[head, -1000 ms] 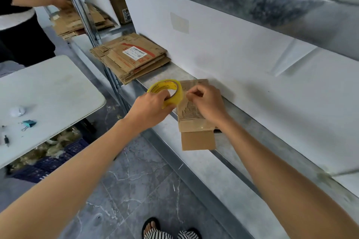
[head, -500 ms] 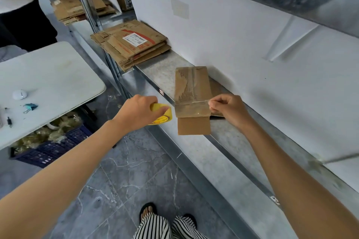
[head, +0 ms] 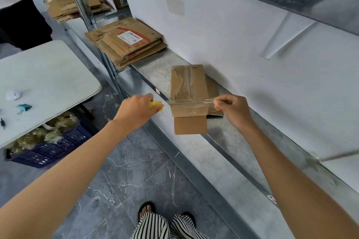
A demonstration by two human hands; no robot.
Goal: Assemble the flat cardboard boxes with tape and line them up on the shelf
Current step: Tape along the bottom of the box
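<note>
Hands, left: left hand (head: 136, 106) is gripping the yellow tape roll (head: 156, 105), fingers curled round it, just off the shelf's front edge and left of the box.
Hands, right: right hand (head: 232, 109) is pinching the free end of the clear tape strip (head: 194, 102) between thumb and fingers, just right of the box.
Tape: strip is stretching taut from roll to right hand, crossing the near part of the box top; cannot tell if it is touching the cardboard.
Box: small cardboard box (head: 189, 85) is sitting on the metal shelf (head: 223, 141), long side pointing at the white back panel (head: 233, 35), near flap sticking out past the shelf's front edge; old tape and torn paper are showing on top.
Beside box: flat cardboard piece (head: 213, 91) is lying on its right, partly hidden.
Flat stock: stack of flat boxes (head: 126, 41) is lying on the same shelf further left, well apart from the box, top one bearing a white label.
Far stock: second stack (head: 66, 6) is lying beyond the upright post.
Table: white table (head: 44, 83) is standing at left, carrying a blue binder clip (head: 23, 107).
Crate: blue crate (head: 50, 149) is sitting under the table.
Other person: second person (head: 19, 15) is standing top left, mostly out of view.
</note>
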